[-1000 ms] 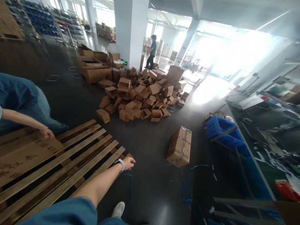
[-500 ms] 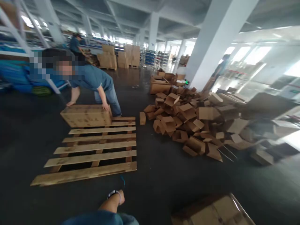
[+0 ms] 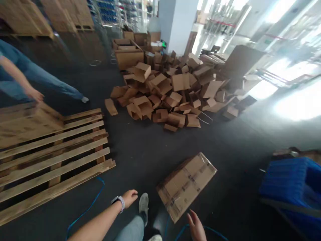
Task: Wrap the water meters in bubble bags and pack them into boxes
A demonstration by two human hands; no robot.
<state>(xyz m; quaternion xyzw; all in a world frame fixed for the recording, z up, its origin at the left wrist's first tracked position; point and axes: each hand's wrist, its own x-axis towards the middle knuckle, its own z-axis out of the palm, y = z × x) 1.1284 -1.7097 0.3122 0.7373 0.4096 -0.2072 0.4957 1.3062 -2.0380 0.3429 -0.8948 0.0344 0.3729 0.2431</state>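
A taped cardboard box (image 3: 186, 185) lies flat on the dark floor in front of me, tilted across the view. My right hand (image 3: 196, 226) is just to the right of its lower corner, fingers apart, not touching it. My left hand (image 3: 129, 198), with a watch on the wrist, hangs empty to the box's left, above my shoe (image 3: 143, 206). A wooden pallet (image 3: 57, 157) spreads out at the left. A co-worker's hand (image 3: 35, 94) rests on a cardboard box (image 3: 27, 124) lying on the pallet.
A large heap of loose cardboard boxes (image 3: 163, 97) fills the middle distance. A blue cord (image 3: 87, 204) trails over the floor by my feet. A blue crate (image 3: 288, 180) stands at the lower right, and a white column (image 3: 178, 23) rises behind the heap.
My view has swung left and back right. The taped box now lies closer to my feet, and my right hand has come into view. The co-worker's box sits on the pallet.
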